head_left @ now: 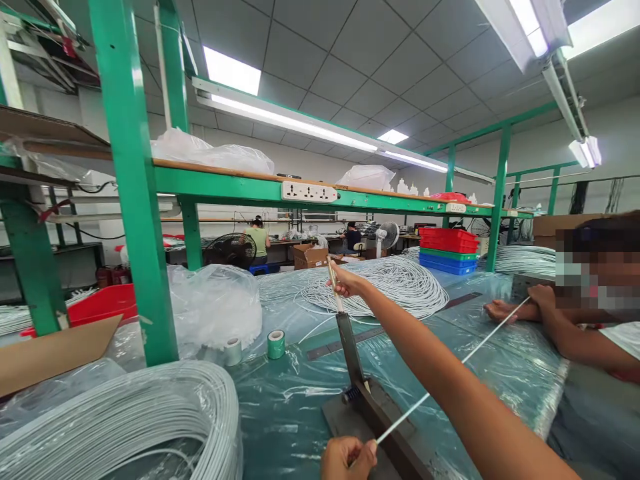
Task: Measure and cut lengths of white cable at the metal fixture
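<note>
My right hand (344, 283) reaches forward and is closed round the raised handle (334, 283) of a metal lever cutter (373, 413), whose arm stands tilted up from its base. At the bottom edge my left hand (347, 459) pinches the near end of a thin white cable (450, 373). The cable runs taut across the cutter base to the right. There a co-worker's hand (503, 311) rests on the table at its far end.
A big coil of white cable (130, 427) lies at the near left, another pile (390, 287) beyond the cutter. Two tape rolls (276, 344) stand by a green frame post (135, 180). Plastic bags, cardboard and red, green and blue crates (447, 250) surround the plastic-covered table (295, 407).
</note>
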`<state>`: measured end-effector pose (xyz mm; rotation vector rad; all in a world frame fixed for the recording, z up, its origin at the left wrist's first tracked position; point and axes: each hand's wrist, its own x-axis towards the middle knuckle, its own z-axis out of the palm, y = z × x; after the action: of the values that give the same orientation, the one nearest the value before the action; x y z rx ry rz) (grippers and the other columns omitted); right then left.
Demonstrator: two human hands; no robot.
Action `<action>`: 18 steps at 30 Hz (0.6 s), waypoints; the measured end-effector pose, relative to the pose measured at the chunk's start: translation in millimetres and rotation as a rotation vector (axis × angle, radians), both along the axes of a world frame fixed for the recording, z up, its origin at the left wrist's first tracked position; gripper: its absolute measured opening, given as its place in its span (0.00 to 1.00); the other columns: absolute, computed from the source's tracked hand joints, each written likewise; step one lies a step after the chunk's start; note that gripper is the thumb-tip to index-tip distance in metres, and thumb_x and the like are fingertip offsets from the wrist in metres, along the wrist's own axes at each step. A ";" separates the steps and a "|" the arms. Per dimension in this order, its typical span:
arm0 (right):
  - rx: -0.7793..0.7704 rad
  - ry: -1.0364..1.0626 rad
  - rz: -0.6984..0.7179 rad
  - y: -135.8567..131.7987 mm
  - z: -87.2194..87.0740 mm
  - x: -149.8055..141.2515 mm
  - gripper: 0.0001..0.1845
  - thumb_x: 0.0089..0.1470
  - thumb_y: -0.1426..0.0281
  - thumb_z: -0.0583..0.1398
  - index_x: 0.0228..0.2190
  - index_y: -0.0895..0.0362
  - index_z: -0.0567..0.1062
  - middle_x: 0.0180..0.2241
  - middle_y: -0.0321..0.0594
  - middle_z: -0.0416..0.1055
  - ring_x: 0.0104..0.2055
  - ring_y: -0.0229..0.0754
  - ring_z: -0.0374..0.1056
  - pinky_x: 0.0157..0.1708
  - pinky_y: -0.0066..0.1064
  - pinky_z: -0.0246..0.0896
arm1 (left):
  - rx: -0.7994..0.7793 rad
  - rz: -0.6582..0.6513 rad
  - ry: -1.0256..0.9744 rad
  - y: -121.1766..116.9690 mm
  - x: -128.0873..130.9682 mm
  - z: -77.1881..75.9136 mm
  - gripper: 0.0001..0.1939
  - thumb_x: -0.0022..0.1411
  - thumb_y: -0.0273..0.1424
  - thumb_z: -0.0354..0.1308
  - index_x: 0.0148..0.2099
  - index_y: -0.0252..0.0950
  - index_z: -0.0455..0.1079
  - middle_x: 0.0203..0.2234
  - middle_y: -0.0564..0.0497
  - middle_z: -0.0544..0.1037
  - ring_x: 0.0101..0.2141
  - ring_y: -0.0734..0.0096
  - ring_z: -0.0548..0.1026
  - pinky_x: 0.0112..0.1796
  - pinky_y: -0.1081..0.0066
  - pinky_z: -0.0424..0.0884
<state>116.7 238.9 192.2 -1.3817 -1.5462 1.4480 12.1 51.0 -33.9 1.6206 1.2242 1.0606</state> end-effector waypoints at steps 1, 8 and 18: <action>0.008 0.018 0.001 -5.2 2.4 3.1 0.35 0.46 0.44 0.32 0.24 0.59 0.61 0.09 0.30 0.51 0.08 0.27 0.41 0.08 0.17 0.36 | -0.011 -0.006 -0.040 -1.6 -0.1 2.9 0.26 0.41 0.52 0.51 0.14 0.32 0.67 0.08 0.58 0.55 0.14 0.81 0.50 0.18 0.75 0.43; 0.132 0.264 0.101 -83.0 15.2 50.4 0.37 0.45 0.44 0.30 0.32 0.57 0.63 0.10 0.30 0.55 0.09 0.28 0.48 0.10 0.17 0.44 | -0.100 -0.005 -0.233 -15.7 -0.1 20.3 0.19 0.38 0.46 0.58 0.22 0.35 0.61 0.06 0.66 0.47 0.13 0.84 0.42 0.18 0.76 0.39; -0.028 0.357 0.032 -246.8 -25.6 116.4 0.15 0.52 0.60 0.49 0.27 0.58 0.66 0.17 0.37 0.67 0.14 0.29 0.62 0.12 0.13 0.52 | -0.180 -0.075 -0.277 -18.2 -3.0 25.6 0.21 0.35 0.48 0.59 0.17 0.36 0.58 0.08 0.64 0.52 0.14 0.83 0.47 0.19 0.76 0.41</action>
<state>233.2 -7.8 166.6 -1.0461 -1.3270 1.6372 9.0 32.8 -8.4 1.3227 1.0350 1.0557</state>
